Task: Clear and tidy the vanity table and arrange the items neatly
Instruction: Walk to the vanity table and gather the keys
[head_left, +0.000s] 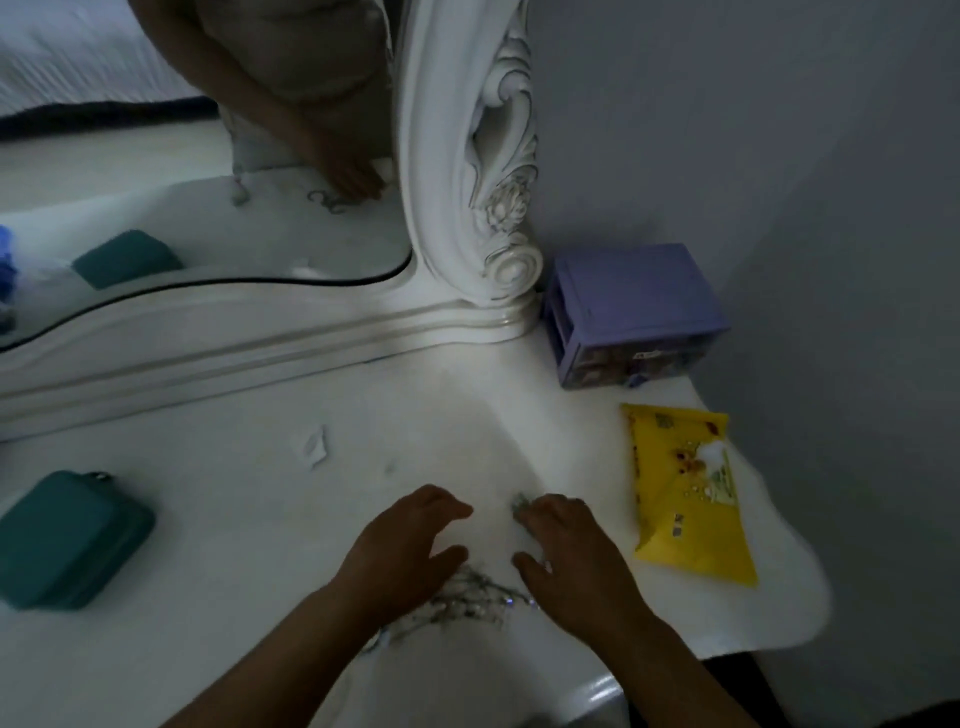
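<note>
Two hands over tangled jewellery on a white vanity table (249, 519).

Mirror (208, 156) at the far left; teal case (67, 540) near left; purple box (634, 312) far right, yellow packet (685, 493) just nearer. Left hand (405, 545) hovers with loosely curled fingers, holding nothing; right hand (576, 556) pinches something silvery. The jewellery tangle (467, 603) lies between the wrists.
</note>
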